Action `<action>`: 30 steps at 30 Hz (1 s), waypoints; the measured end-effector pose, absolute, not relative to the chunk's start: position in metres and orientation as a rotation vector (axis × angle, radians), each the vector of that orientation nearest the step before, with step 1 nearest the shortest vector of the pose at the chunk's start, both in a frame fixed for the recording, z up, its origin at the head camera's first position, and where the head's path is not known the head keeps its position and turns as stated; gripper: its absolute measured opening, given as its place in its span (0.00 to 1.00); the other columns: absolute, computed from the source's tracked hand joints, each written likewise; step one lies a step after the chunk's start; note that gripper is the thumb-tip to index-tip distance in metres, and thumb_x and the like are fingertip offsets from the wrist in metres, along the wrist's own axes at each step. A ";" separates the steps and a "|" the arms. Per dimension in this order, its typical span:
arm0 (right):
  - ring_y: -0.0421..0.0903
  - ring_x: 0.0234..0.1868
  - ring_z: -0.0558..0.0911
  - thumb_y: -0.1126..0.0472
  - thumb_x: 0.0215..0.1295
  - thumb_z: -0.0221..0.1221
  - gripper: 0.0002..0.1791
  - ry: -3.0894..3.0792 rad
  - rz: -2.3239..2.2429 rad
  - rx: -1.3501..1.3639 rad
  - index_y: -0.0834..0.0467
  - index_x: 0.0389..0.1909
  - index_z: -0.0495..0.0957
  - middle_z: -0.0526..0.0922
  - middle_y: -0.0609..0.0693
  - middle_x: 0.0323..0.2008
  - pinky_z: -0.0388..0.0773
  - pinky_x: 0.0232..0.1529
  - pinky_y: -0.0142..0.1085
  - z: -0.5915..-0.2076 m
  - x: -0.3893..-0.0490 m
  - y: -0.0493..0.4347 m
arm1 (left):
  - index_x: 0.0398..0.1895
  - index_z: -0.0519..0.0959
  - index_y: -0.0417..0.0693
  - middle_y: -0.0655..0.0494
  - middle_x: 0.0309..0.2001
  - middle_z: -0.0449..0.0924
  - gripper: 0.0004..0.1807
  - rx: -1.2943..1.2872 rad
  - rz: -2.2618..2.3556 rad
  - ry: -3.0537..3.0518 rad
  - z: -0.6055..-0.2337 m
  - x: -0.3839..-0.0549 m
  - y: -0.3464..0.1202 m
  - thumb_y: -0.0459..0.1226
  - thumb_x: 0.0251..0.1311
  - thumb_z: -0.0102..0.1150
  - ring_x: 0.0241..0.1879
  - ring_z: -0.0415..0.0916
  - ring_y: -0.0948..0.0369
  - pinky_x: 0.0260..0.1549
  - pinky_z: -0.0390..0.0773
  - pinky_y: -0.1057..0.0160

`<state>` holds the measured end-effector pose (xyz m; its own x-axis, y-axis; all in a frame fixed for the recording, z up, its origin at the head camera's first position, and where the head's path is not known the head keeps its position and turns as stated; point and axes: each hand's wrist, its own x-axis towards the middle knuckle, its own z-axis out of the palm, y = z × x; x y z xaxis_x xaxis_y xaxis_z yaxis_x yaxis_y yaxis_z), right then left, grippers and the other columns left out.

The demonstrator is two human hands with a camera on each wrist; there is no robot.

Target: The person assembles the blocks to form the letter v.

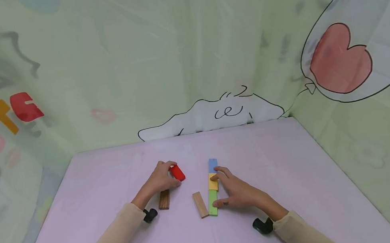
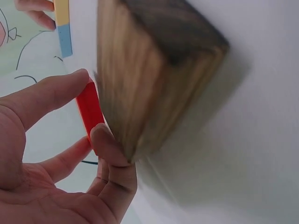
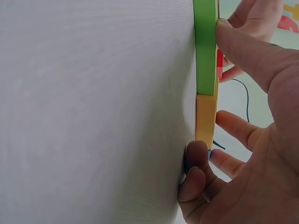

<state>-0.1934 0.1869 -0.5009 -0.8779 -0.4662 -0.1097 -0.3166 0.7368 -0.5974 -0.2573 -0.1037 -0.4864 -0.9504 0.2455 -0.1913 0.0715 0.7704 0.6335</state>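
Note:
My left hand (image 1: 163, 177) holds a red block (image 1: 177, 173) between thumb and fingers. In the left wrist view, the thumb is at one end of the red block (image 2: 89, 109) and fingertips are at the other. A dark brown wooden block (image 1: 164, 200) lies just below that hand. Three blocks form a straight row: blue (image 1: 213, 165), yellow (image 1: 213, 182) and green (image 1: 213, 203). Along the row's right side is my right hand (image 1: 238, 188), fingers spread. Its thumb touches the green block (image 3: 205, 46), and its fingertips reach the yellow block (image 3: 205, 119) and the blue end.
A light brown wooden block (image 1: 200, 205) lies slightly slanted left of the green block, their lower ends close together. The table (image 1: 113, 167) has a pale pink cover. Behind and beside it hang light green printed curtains (image 1: 159, 61).

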 end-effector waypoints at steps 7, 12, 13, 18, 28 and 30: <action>0.63 0.80 0.65 0.43 0.57 0.78 0.44 2.687 -0.859 -0.592 0.54 0.69 0.69 0.55 0.57 0.83 0.70 0.74 0.60 -0.499 -0.193 0.186 | 0.71 0.76 0.47 0.41 0.62 0.73 0.38 0.299 0.964 2.666 -0.486 -0.254 -0.097 0.38 0.55 0.77 0.54 0.75 0.50 0.54 0.83 0.46; 0.63 0.80 0.65 0.43 0.57 0.78 0.44 2.683 -0.857 -0.573 0.54 0.70 0.69 0.54 0.57 0.83 0.70 0.74 0.60 -0.498 -0.193 0.185 | 0.70 0.76 0.48 0.43 0.61 0.73 0.38 0.337 0.952 2.646 -0.486 -0.252 -0.093 0.39 0.54 0.78 0.54 0.74 0.52 0.54 0.82 0.45; 0.63 0.81 0.64 0.43 0.57 0.78 0.44 2.681 -0.855 -0.570 0.54 0.70 0.69 0.54 0.57 0.83 0.69 0.75 0.60 -0.498 -0.193 0.185 | 0.70 0.76 0.49 0.43 0.61 0.73 0.38 0.343 0.951 2.642 -0.486 -0.252 -0.093 0.39 0.54 0.79 0.54 0.74 0.52 0.53 0.82 0.45; 0.63 0.81 0.64 0.43 0.57 0.78 0.45 2.677 -0.859 -0.577 0.55 0.70 0.69 0.54 0.57 0.83 0.69 0.75 0.60 -0.497 -0.193 0.185 | 0.70 0.76 0.49 0.43 0.61 0.73 0.38 0.372 0.943 2.625 -0.484 -0.248 -0.089 0.39 0.55 0.79 0.54 0.74 0.52 0.54 0.82 0.46; 0.63 0.80 0.66 0.43 0.57 0.78 0.44 2.675 -0.870 -0.596 0.56 0.69 0.69 0.55 0.58 0.82 0.70 0.74 0.60 -0.498 -0.193 0.185 | 0.69 0.77 0.48 0.44 0.60 0.75 0.37 0.423 0.909 2.590 -0.483 -0.239 -0.083 0.37 0.53 0.79 0.53 0.74 0.53 0.53 0.81 0.48; 0.63 0.79 0.66 0.43 0.57 0.78 0.44 2.679 -0.866 -0.601 0.56 0.69 0.70 0.55 0.58 0.82 0.70 0.74 0.60 -0.499 -0.193 0.185 | 0.68 0.78 0.48 0.44 0.59 0.75 0.37 0.432 0.901 2.586 -0.482 -0.238 -0.082 0.37 0.52 0.79 0.52 0.74 0.54 0.52 0.81 0.49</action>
